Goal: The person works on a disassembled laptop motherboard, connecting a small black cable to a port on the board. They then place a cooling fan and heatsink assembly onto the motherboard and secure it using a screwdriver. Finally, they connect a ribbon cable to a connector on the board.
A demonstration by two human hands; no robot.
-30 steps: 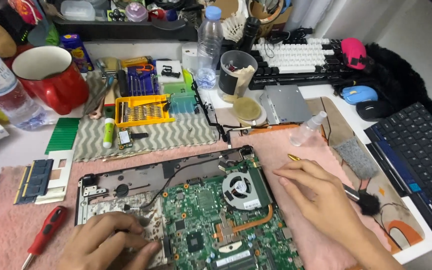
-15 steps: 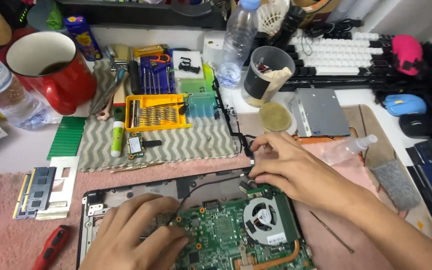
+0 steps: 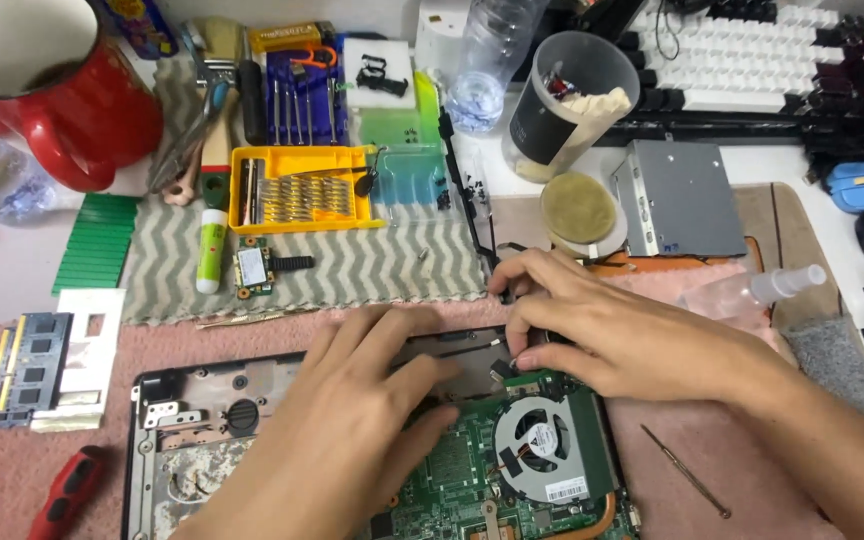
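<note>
An opened laptop base [image 3: 192,400] lies on a pink mat, with its green motherboard [image 3: 462,470] and round cooling fan [image 3: 537,442] exposed. My left hand [image 3: 352,430] rests flat across the middle of the base, fingers spread over the upper edge of the board. My right hand [image 3: 602,325] is at the laptop's top right corner, its fingertips pinched on a small part at the hinge area just above the fan. What the fingers pinch is too small to make out.
A yellow screwdriver bit case [image 3: 302,190], a red mug [image 3: 62,100], a plastic bottle [image 3: 482,60], a dark cup [image 3: 567,105] and a metal drive caddy [image 3: 682,195] sit behind. Memory sticks [image 3: 27,365] and a red-handled tool [image 3: 67,490] lie left. A thin pick [image 3: 687,470] lies right.
The view has dropped closer to the laptop. My right hand moved from the mat on the right up to the top right corner. My left hand slid up across the base.
</note>
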